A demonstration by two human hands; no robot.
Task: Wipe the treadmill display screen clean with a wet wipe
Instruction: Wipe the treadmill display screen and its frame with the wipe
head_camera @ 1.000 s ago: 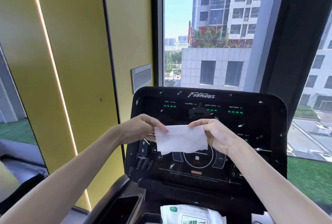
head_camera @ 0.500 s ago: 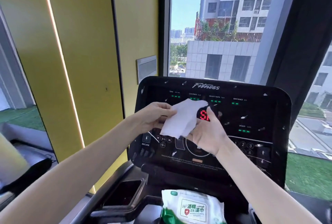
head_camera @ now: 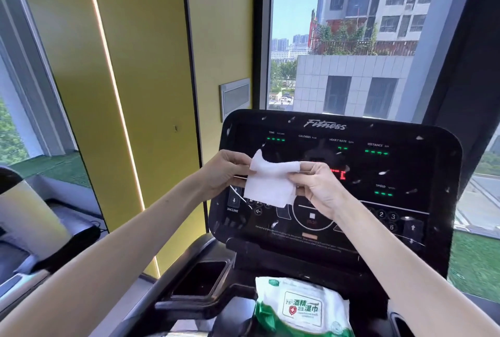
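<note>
Two bare hands, the left hand (head_camera: pixel 227 171) and the right hand (head_camera: pixel 319 188), hold one white wet wipe (head_camera: pixel 270 185) between them. One black treadmill display screen (head_camera: pixel 405 174) stands just beyond. Its top row carries four labels (head_camera: pixel 338 140): time, calories, heart rate, distance. One red readout (head_camera: pixel 339 174) glows mid-screen. Three number keys (head_camera: pixel 381 214) show at the right: 2, 3 and 6. White specks (head_camera: pixel 382 173) dot the screen, too many to count. One pack of wipes (head_camera: pixel 303 307) lies nearest, with one recessed tray (head_camera: pixel 200 278) to its left. One grey wall plate (head_camera: pixel 234 97) sits far left.
</note>
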